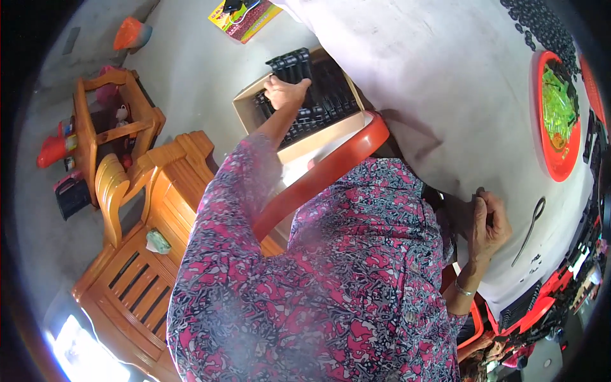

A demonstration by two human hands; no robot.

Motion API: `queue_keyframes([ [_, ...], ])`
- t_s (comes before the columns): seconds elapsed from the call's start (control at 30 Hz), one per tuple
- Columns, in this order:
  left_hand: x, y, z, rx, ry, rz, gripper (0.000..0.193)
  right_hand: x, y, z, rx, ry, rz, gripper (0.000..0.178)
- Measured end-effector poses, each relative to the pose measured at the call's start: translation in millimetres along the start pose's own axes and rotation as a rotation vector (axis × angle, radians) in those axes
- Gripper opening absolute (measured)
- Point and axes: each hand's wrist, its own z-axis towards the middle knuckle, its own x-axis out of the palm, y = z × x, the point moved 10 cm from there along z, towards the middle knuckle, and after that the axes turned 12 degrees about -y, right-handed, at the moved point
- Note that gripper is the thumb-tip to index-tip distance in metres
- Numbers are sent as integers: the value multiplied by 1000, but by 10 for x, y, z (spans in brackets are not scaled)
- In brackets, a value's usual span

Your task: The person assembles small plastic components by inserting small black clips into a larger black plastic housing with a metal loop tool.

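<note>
My left hand [286, 93] is closed on a black ridged plastic strip [293, 65], raised above an open cardboard box [305, 148]. Several similar black ridged pieces [334, 95] fill the box in rows. At the near edge of the white-covered table [439, 76], my right hand [492, 226] has its fingers curled together. A small dark piece [479, 191] shows at its fingertips, too little visible to name. Beside that hand lies a thin metal tool [529, 230] with a looped end.
A red tray [561, 172] with green-wrapped items stands on the table, near a heap of small black pieces [541, 25]. A red curved band [324, 172] crosses beside the box. To the left are a wooden chair [137, 280] and a wooden stand [121, 137]. A person's hand [489, 349] shows at lower right.
</note>
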Motion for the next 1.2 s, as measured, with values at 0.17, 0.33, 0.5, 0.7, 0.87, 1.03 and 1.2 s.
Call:
queue_keyframes([
  [0.17, 412, -102, -311, -166, 162, 42, 99, 7, -16, -21, 9, 17, 24, 7],
  [0.33, 574, -142, -460, -224, 183, 93, 95, 0, 0, -3, 11, 12, 31, 7],
  [0.5, 762, -198, -462, -255, 237, 103, 95, -2, 15, 0, 18, 10, 24, 8],
  [0.7, 1085, -112, -423, -284, 274, 150, 95, -18, -3, -4, 49, -7, 14, 7],
  [0.87, 1105, -223, -479, -319, 246, 127, 96, -22, -15, -5, 35, 1, 26, 7],
  [1.03, 1169, -181, -500, -369, 185, 123, 98, -28, -21, -10, 39, -19, 53, 9],
  [1.2, 1268, -184, -500, -364, 217, 173, 96, -37, -21, 4, 59, -30, 53, 11],
])
